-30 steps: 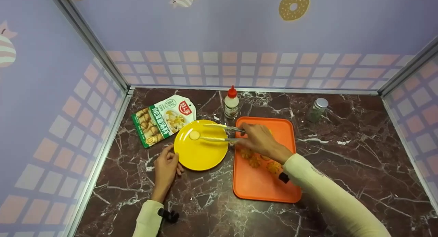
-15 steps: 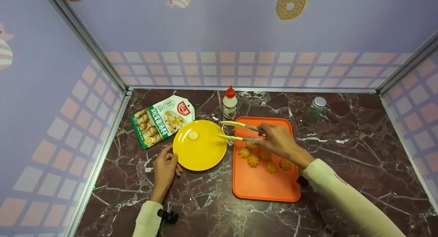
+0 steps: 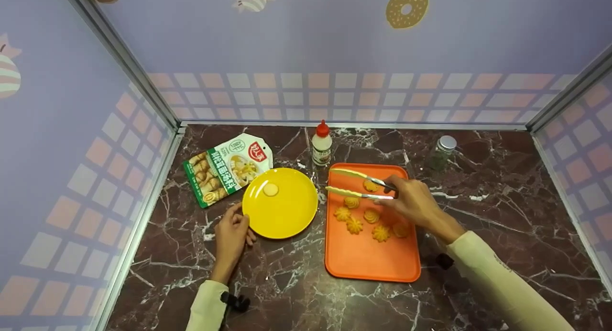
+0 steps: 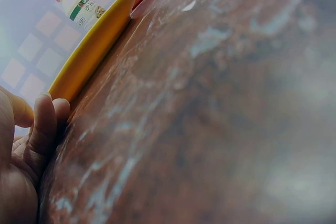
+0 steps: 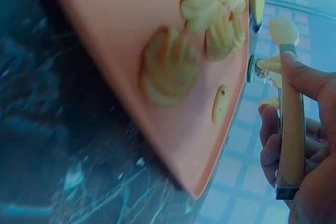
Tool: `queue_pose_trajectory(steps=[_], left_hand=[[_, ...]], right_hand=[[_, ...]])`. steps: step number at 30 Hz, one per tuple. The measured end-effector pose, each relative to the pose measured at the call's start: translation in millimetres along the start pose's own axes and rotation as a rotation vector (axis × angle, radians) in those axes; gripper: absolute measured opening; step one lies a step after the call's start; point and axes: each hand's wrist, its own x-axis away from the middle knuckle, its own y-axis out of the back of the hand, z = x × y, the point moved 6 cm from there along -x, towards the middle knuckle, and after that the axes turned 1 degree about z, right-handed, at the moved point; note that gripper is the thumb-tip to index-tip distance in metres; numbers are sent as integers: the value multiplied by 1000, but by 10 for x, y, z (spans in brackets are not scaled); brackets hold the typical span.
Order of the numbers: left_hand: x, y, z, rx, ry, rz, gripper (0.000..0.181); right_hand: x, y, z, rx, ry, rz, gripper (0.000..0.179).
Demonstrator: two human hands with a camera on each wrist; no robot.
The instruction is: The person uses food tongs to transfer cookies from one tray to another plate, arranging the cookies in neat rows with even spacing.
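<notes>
My right hand [image 3: 417, 202] grips a pair of tongs [image 3: 363, 196] with yellow tips, held spread and with nothing between them, over the back of an orange tray [image 3: 368, 266]. Several golden swirl cookies [image 3: 381, 233] lie on that tray; in the right wrist view one ridged cookie [image 5: 169, 66] is close to the tray's edge. To the left is a round yellow plate [image 3: 282, 221] with one small pale round cookie [image 3: 271, 189] on it. My left hand [image 3: 231, 233] holds the plate's near-left rim between thumb and curled fingers, as the left wrist view also shows.
A green and white food packet [image 3: 227, 168] lies behind the plate on the left. A red-capped squeeze bottle [image 3: 322, 144] stands behind, between plate and tray. At the back right is a glass jar [image 3: 443, 154] with a silver lid. Patterned walls enclose the marble table.
My right hand has drawn the tongs rightward from over the plate to over the tray. The small pale cookie stays on the plate, and my left hand keeps its place at the rim.
</notes>
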Motion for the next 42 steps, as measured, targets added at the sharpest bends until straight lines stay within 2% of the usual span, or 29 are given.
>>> queue_pose_trajectory(steps=[10, 17, 21, 32, 42], left_hand=[[9, 1, 10, 21, 1, -10, 44], [0, 2, 8, 32, 5, -7, 42], [-5, 4, 14, 39, 14, -8, 42], [8, -5, -6, 30, -3, 0, 45], [-1, 2, 4, 21, 12, 4, 44]], right_hand=[[109, 109, -192, 31, -59, -15, 42], [191, 190, -290, 61, -46, -40, 45], [225, 217, -365, 61, -67, -36, 46], [316, 258, -523, 84, -87, -32, 45], [345, 255, -634, 79, -143, -16, 46]])
